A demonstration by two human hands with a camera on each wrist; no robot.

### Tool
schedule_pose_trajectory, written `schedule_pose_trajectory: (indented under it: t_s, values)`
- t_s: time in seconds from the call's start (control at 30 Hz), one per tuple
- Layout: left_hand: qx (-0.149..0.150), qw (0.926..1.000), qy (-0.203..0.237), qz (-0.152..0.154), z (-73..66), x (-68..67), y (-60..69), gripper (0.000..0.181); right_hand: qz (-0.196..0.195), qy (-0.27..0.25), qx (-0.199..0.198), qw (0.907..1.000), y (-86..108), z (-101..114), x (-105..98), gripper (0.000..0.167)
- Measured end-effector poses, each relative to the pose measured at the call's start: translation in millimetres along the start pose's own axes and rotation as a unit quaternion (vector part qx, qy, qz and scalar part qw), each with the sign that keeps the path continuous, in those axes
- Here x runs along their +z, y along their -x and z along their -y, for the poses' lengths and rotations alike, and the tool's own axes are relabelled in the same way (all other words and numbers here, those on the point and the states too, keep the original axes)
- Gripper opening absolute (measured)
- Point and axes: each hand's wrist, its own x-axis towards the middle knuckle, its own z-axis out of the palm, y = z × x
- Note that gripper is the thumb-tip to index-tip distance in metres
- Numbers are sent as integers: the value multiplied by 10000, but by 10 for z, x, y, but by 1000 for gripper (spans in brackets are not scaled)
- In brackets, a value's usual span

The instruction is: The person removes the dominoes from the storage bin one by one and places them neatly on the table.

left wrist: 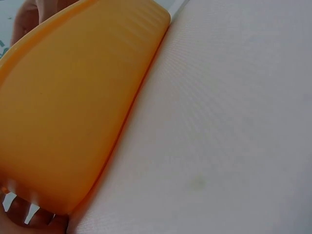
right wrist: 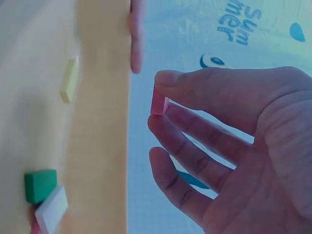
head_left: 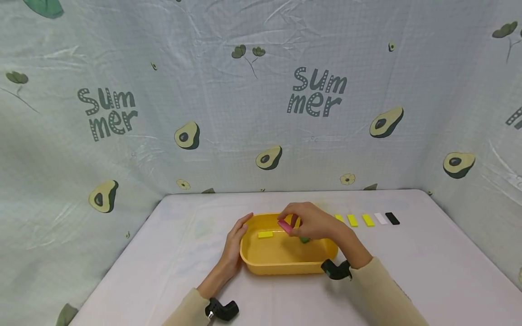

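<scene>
Pale sheeting [head_left: 220,95] printed with avocados and the word "summer" is hung behind and beside a white table [head_left: 195,235], on which a yellow-orange tray [head_left: 285,269] is set. Against the tray's left end the left hand [head_left: 235,244] is laid; it cannot be told whether its fingers are curled round the wall. Above the far part of the tray a pink block [head_left: 284,226] is held by the right hand [head_left: 308,222].

From the head, a yellow block [head_left: 265,234] is seen on the tray floor at the left, and a row of three yellow blocks [head_left: 352,220], a white block [head_left: 380,218] and a black block [head_left: 392,218] is seen on the table, far right. By the right wrist view is shown what the head view hides: a second white block [right wrist: 51,209] is leaned against a green block [right wrist: 41,186] inside the tray, with a reddish piece [right wrist: 35,226] partly covered beside them. In the left wrist view only the tray's outer wall, the table and parts of both hands are shown.

The pink block is pinched at the fingertips, the thumb pressed on one end and a finger on the other; the lowest visible finger is held apart from it.
</scene>
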Motion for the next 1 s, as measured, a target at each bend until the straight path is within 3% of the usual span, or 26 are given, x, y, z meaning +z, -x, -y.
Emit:
schedule_pose_trajectory:
  t_s: [0.27, 0.57, 0.77, 1.0]
  values:
    - [-120, 9994, 297, 132, 13, -4, 22, 51, -369, 7, 26, 9993, 192, -174, -151, 34]
    - [5, 9997, 172, 157, 6, -31, 23, 55, -869, 218, 518, 9946, 574, -429, -389, 33]
    - [24, 9999, 116, -38, -10, -29, 23, 53, -953, 251, 835, 9916, 847, -576, -544, 32]
    - [-95, 9999, 116, -61, -6, -33, 21, 53, -940, 216, 1214, 9879, 1137, -887, -602, 40]
